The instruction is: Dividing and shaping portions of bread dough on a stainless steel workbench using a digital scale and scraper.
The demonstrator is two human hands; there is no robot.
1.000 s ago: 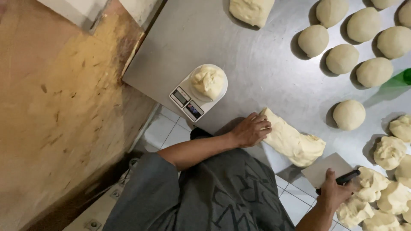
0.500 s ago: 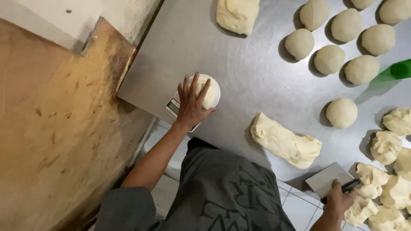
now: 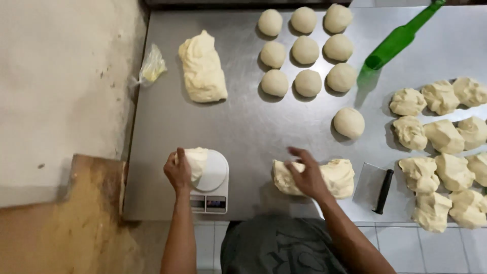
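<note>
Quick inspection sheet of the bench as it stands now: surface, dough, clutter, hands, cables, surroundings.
Surface: steel table, bare metal between items.
Job's things: dough piece on white scale; dough slab at front edge; ten round balls; rough portions at right.
Clutter: scraper, green bottle, plastic bag, large dough lump.
Hands: left hand grips the dough piece; right hand rests on the slab.
Cables: nothing seen.
Surroundings: pale wall left, tiled floor below.
</note>
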